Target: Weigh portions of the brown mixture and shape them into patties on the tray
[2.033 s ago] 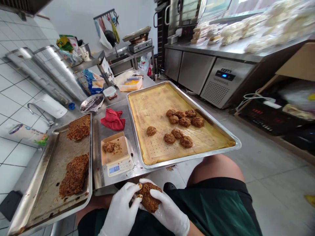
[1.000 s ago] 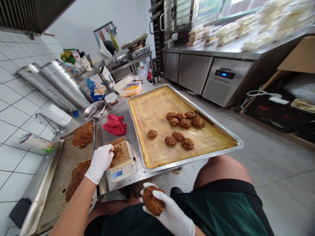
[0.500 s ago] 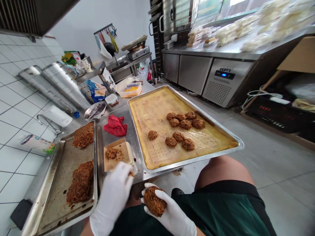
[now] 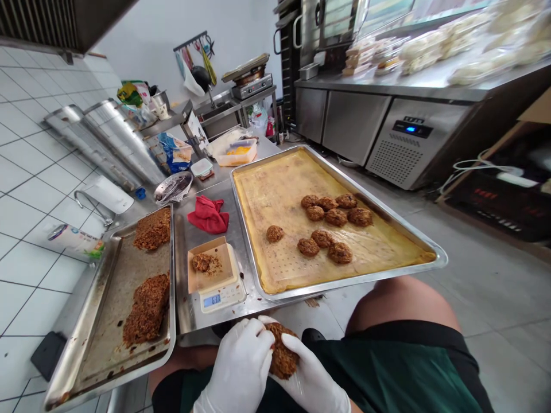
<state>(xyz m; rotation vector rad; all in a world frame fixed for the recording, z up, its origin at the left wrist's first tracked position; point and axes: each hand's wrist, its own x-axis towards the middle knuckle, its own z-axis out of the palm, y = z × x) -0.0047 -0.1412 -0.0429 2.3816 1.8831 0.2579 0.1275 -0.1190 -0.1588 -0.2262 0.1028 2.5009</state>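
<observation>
Both my hands wear white gloves and meet over my lap at the bottom of the view. My left hand (image 4: 239, 373) and my right hand (image 4: 312, 381) are cupped around a brown crumbly patty (image 4: 282, 353). Just above them a small digital scale (image 4: 221, 295) carries a cardboard tray (image 4: 206, 278) with a small lump of the same mixture (image 4: 201, 262). To the right, a large lined baking tray (image 4: 267, 195) holds several formed patties (image 4: 329, 226). On the left, a steel tray (image 4: 107, 310) holds heaps of the brown mixture (image 4: 146, 310).
A red cloth (image 4: 209, 215) lies behind the scale on the steel counter. Further back are a metal bowl (image 4: 172, 188), plastic containers (image 4: 235, 152) and a sink. A steel refrigerated counter (image 4: 387, 132) stands across the tiled floor on the right.
My left hand reached to the cardboard tray on the scale, then came back to the patty in my right hand. Both hands now close around it.
</observation>
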